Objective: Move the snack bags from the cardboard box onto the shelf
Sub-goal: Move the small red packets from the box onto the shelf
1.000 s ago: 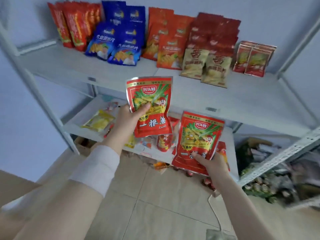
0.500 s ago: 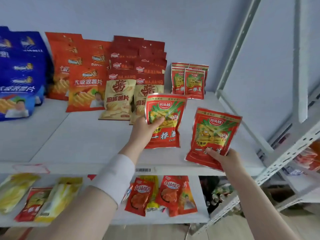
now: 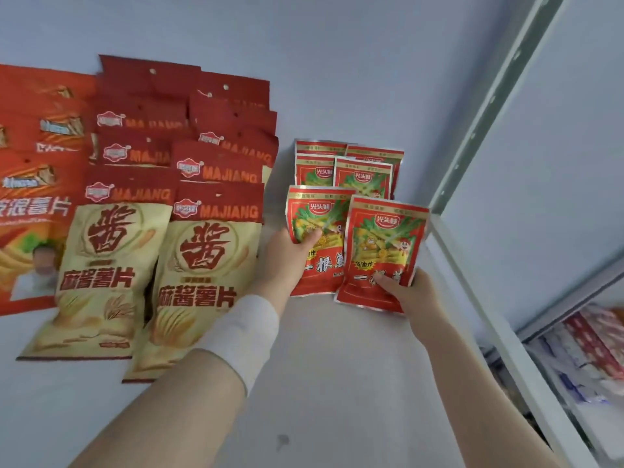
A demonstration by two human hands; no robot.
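Observation:
My left hand (image 3: 287, 258) grips a small red snack bag (image 3: 320, 265) by its left side, thumb on its front. My right hand (image 3: 412, 292) pinches a second, matching red bag (image 3: 385, 238) near its bottom edge. Both bags stand upright low over the white shelf (image 3: 337, 383), side by side, the right one overlapping the left. They sit just in front of a row of the same red bags (image 3: 363, 173) leaning on the back wall. The cardboard box is out of view.
Beige-and-red chip bags (image 3: 202, 271) stand in rows to the left, with orange bags (image 3: 37, 197) beyond them. A white shelf upright (image 3: 486, 103) and the shelf's right rim (image 3: 479, 305) bound the right side. Another shelf with packets (image 3: 587, 359) lies lower right.
Both hands have carried their red bags forward and down over the shelf, up to the row of matching bags at the back. The view has closed in on the shelf.

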